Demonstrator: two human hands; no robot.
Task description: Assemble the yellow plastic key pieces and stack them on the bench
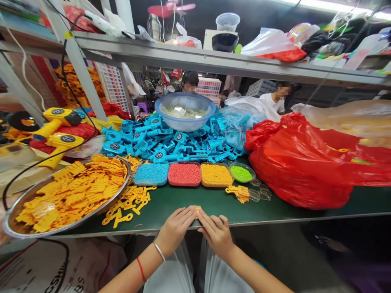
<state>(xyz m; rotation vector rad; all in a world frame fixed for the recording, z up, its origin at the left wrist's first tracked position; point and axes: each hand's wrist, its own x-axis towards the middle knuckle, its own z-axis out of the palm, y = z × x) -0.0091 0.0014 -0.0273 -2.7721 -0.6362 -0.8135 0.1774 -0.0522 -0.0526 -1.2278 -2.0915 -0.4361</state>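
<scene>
My left hand [177,224] and my right hand [216,235] meet at the front edge of the green table. Their fingertips press together on a small yellow plastic piece [197,209], most of which the fingers cover. Beyond them, a row of trays holds small beads: blue beads [151,173], red beads [184,173], yellow beads [216,174] and green beads [241,173]. Right of the hands lie yellow-orange fork-shaped pieces [240,193] and clear plastic pieces [259,191]. Loose yellow ring-ended parts [131,205] are scattered to the left.
A metal basin [125,185] heaped with orange-yellow parts stands at left. Behind the trays is a pile of blue plastic parts [140,142] with a blue bowl [185,122] on it. A big red bag [302,162] occupies the right. A metal shelf [198,57] crosses overhead; two people sit beyond.
</scene>
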